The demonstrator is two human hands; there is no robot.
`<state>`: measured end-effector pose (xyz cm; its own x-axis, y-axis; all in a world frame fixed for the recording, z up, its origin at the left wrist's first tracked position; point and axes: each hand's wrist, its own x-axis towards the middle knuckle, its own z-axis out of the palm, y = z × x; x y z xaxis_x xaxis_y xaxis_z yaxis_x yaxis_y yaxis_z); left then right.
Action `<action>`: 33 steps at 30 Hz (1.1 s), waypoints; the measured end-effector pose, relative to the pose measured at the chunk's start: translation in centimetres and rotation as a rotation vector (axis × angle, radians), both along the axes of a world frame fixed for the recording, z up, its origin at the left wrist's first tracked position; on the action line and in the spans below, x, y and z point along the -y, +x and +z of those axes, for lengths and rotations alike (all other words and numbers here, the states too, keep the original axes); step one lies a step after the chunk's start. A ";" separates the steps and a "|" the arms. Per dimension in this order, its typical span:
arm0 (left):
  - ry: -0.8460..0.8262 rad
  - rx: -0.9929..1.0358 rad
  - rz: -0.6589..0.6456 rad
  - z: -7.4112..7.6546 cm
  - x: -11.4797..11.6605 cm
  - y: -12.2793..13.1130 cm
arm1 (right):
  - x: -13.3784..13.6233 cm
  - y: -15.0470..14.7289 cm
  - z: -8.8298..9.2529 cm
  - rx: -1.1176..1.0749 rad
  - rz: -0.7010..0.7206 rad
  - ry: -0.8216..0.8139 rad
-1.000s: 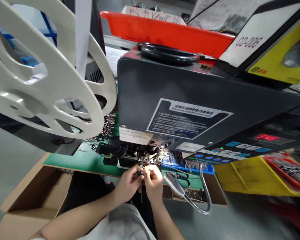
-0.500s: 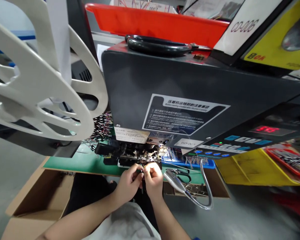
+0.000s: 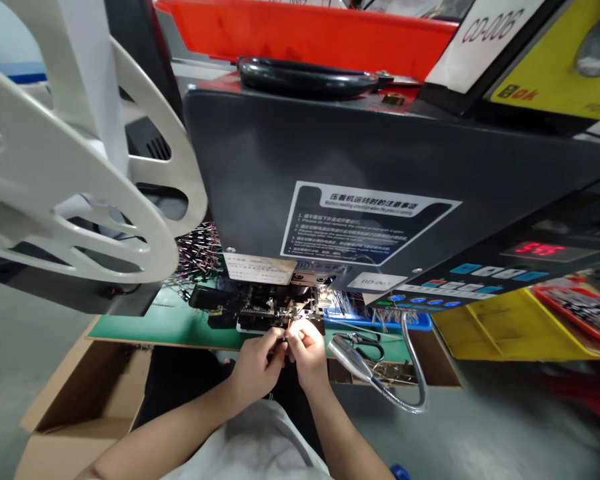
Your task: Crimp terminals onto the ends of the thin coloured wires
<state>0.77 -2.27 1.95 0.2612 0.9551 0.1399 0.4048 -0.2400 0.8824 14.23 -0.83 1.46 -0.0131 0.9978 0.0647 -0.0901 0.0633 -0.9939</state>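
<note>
My left hand (image 3: pixel 257 363) and my right hand (image 3: pixel 306 352) meet at the front of the dark crimping machine (image 3: pixel 250 160). Fingertips of both hands are pinched on a thin dark cable, mostly hidden by the fingers. From the right fingertips a fine orange-looking wire (image 3: pixel 289 325) points up toward the crimping head (image 3: pixel 280 307), whose metal parts are lit. Whether the wire tip touches the die I cannot tell. Below the hands is the edge of the green work surface (image 3: pixel 180 330).
A large pale reel (image 3: pixel 95 213) stands at the left. Scissors (image 3: pixel 367 345) and a bendable lamp (image 3: pixel 353 360) lie right of my hands. Bundled wires (image 3: pixel 200 253) are behind, left. A blue tray (image 3: pixel 420 323), yellow bin (image 3: pixel 505 327) and open cardboard box (image 3: pixel 80 427) stand around.
My right fingertips have moved slightly up and toward the crimping head, with a single wire now standing out from the spread wire ends. The last digit on the red display looks changed.
</note>
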 end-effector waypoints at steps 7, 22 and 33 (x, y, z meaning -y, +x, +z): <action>0.033 -0.091 0.011 -0.3 -0.5 0.0 | -0.1 0.1 0.0 0.006 -0.042 0.003; 0.045 -0.102 0.034 -0.6 -1.0 0.5 | -0.5 0.4 -0.3 0.013 -0.031 -0.030; 0.014 -0.083 0.027 -0.7 -1.1 0.5 | -0.5 0.4 -0.3 0.034 -0.041 -0.018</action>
